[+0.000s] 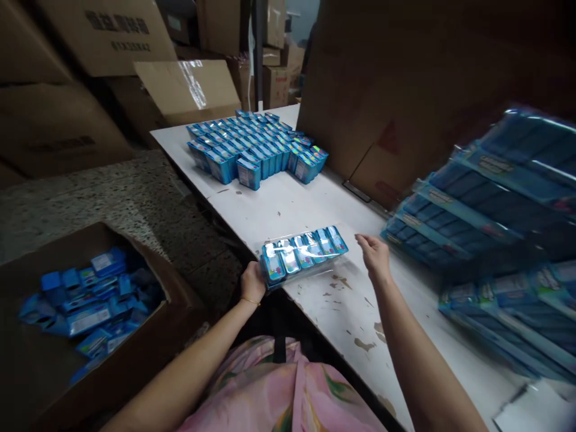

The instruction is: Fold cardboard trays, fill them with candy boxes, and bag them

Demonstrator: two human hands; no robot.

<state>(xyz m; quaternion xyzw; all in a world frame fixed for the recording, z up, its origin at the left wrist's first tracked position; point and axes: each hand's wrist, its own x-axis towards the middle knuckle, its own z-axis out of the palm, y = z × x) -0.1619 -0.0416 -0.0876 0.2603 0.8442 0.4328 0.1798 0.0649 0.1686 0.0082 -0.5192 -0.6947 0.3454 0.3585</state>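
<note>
A clear plastic-wrapped pack of several small blue boxes (306, 255) sits over the near edge of the white table. Gripping its left end is my left hand (252, 282), its fingers partly hidden behind the pack. My right hand (373, 255) is just off the pack's right end, thumb and fingertips pinched together; whatever they hold, if anything, is too small to make out. Farther along the table stand rows of loose blue boxes (261, 147).
Wrapped blue packs (454, 228) are stacked at the right on the white table (288, 201). An open carton (166, 336) at the lower left holds loose blue boxes (90, 300). A large cardboard box (387, 72) stands behind the table, with more cartons (112, 36) at the back left.
</note>
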